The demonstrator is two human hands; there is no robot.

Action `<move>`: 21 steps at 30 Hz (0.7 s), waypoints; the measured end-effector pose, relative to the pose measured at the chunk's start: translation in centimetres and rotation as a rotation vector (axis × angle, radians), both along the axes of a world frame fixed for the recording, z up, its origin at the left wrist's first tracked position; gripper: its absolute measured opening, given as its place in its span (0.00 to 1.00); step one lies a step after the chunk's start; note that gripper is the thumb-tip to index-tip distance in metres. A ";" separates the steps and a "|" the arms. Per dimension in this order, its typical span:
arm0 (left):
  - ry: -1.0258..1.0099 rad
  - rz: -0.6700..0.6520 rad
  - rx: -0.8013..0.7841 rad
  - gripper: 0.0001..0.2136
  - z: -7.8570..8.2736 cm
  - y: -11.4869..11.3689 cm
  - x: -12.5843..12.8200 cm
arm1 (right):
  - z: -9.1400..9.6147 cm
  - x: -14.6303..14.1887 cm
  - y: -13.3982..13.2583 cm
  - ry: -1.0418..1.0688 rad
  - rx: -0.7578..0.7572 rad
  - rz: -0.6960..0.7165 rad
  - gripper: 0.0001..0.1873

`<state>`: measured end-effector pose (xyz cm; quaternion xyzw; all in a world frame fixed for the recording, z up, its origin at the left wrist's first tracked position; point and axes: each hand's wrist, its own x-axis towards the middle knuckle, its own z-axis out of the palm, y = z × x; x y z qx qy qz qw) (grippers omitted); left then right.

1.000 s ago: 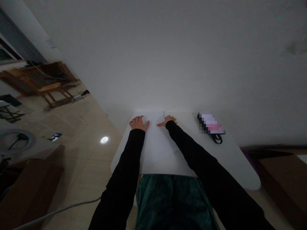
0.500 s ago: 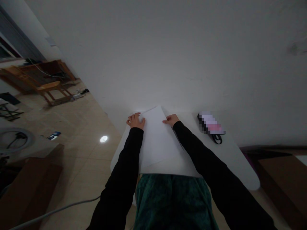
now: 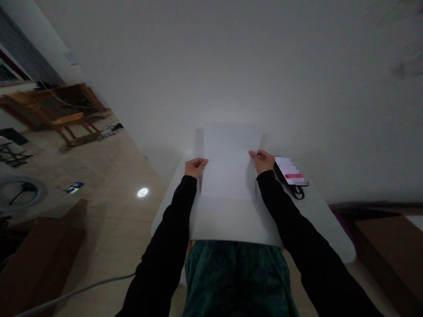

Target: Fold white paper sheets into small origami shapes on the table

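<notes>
A white sheet of paper [image 3: 228,165] is raised between my hands, its upper part standing in front of the wall. My left hand [image 3: 195,167] pinches its left edge between thumb and fingers. On the opposite edge, my right hand [image 3: 263,161] is closed in the same way. The lower edge of the paper is at the white table [image 3: 231,222]; whether it rests there I cannot tell. Whether there is one sheet or more does not show.
A phone [image 3: 291,171] with a black strap lies on the table to the right. The grey wall [image 3: 231,79] rises right behind the table. Cardboard boxes [image 3: 390,237] stand on the floor at right and left. A wooden chair [image 3: 71,121] is farther off, and a cable [image 3: 82,286] runs at lower left.
The paper has gone from lying slanted on the table to being lifted and straight. My left hand has closed from spread fingers to a pinch. My right hand has moved right.
</notes>
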<state>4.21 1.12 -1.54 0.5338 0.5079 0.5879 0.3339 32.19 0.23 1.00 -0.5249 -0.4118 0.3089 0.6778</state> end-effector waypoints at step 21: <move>0.009 -0.128 -0.111 0.19 2.3 -2.0 0.0 | -1.2 2.5 -2.4 -0.082 -0.167 0.225 0.25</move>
